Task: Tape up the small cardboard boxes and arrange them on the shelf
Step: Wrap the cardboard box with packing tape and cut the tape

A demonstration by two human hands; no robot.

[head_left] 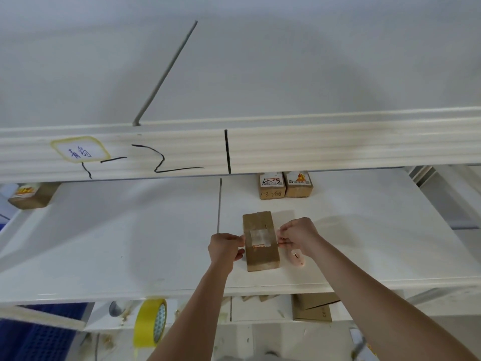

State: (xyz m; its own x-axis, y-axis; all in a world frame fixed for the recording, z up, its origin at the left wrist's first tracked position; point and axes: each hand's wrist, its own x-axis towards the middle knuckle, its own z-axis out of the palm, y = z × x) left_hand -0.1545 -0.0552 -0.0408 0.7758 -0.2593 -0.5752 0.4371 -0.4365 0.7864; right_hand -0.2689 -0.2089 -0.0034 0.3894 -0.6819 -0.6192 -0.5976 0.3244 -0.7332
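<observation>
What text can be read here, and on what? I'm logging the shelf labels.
"1-3", then an unclear scrawl: front of the left back box.
Its top sticker: handwriting, unreadable.
Right back box sticker: too small.
Shelf beam: marker strokes like "-2".
Beam sticker: handwriting, illegible.

My right hand (296, 234) covers part of the pink tool (296, 257) beside the box, the shelf beam (312, 144) hides the tops of the two back boxes (285, 187), and their labels blur

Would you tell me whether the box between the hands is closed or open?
Closed: the box has its top flaps down flat, with clear tape stretched across them.
</observation>
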